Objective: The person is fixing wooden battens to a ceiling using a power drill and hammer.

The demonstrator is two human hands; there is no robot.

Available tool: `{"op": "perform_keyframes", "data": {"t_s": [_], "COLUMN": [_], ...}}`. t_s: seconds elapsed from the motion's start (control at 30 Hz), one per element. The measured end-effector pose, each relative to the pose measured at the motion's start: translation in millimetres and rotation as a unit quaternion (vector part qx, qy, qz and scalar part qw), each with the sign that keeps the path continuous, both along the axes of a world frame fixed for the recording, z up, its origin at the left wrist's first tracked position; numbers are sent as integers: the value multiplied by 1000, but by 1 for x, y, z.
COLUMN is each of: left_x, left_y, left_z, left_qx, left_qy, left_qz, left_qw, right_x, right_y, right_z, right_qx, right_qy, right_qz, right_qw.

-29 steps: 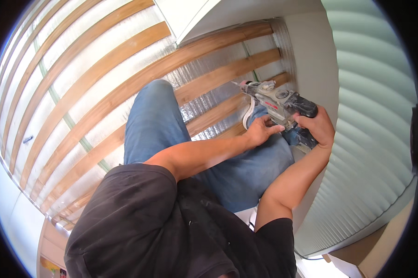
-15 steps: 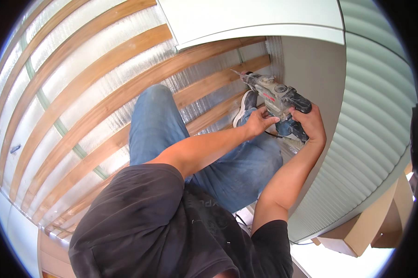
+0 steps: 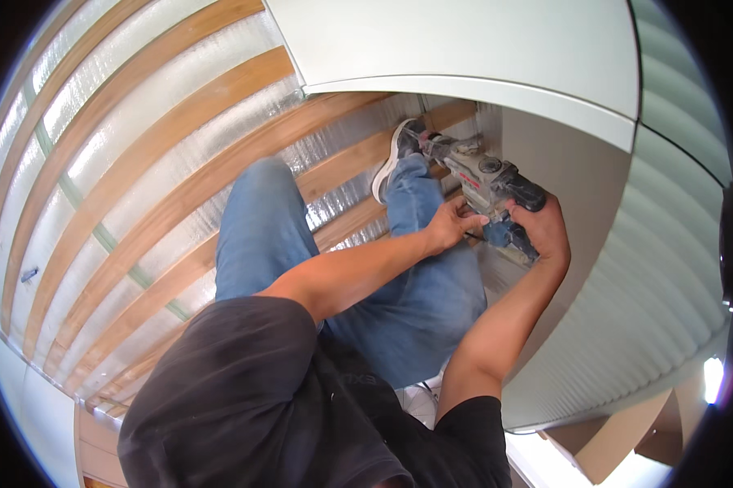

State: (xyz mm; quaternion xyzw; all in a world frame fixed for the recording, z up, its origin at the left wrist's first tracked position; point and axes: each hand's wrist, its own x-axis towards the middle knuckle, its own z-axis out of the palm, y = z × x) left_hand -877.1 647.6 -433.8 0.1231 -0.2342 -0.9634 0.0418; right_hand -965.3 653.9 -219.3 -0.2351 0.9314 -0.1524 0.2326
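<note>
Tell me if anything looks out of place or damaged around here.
One oddity: a small blue object lies alone at far left, on the foil between slats, well away from the drill. It's too small to identify. The drill looks grimy with pale dust, but I see no clear damage.

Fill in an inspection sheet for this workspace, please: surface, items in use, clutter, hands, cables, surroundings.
Surface: wooden slats over silvery foil sheeting.
Items in use: dusty grey-and-black power drill, its nose beside the person's shoe in this view; bit not clearly visible.
Clutter: small blue item at far left, kind unclear.
Hands: right hand grips the drill's rear handle; left hand is at its underside, grip unclear.
Cables: short dark cord-like piece near the left hand; remainder hidden.
Surroundings: white panel, ribbed pale-green panel, cardboard.
</note>
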Motion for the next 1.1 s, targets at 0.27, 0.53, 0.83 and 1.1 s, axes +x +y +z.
{"op": "perform_keyframes", "data": {"t_s": [0.27,0.53,0.83,1.1], "left_x": [-27,-23,-16,-15], "left_y": [6,6,-1,-7], "left_z": [-19,-10,1,9], "left_qx": [54,24,-8,60], "left_qy": [37,-7,-44,-19], "left_qz": [65,67,23,59], "left_qw": [996,997,999,996], "right_x": [-35,-39,-43,-40], "right_y": [6,-18,-18,-40], "right_z": [-7,3,1,14], "right_qx": [29,53,43,111], "right_qy": [-53,-99,-106,-104], "right_qz": [15,-4,-11,10], "right_qw": [998,994,993,988]}}
